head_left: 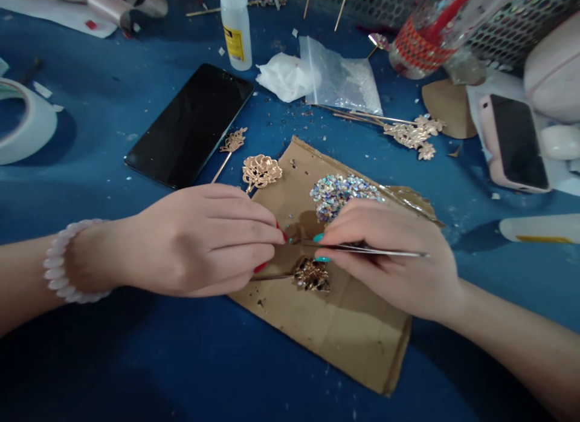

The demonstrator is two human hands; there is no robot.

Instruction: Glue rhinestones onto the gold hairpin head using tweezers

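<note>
Over the cardboard (357, 325), my right hand (385, 253) is closed on metal tweezers (385, 251), their tips pointing left. My left hand (208, 240) has its fingers pressed together at the tweezer tips; what it pinches is hidden or too small to name. Just below the fingertips lies a gold flower ornament (312, 274) on a thin stem that runs left under my left hand. A pile of shiny iridescent stones (339, 192) sits behind my right hand. Another gold flower ornament (261, 171) rests at the cardboard's upper left edge.
A black phone (190, 126) lies behind my left hand. Farther back are a glue bottle (235, 35), white tissue (285, 77) and a plastic bag (339, 77). Gold hairpin-like pieces (414, 133) and a pink device (516, 144) lie right, a tape roll (34, 126) left.
</note>
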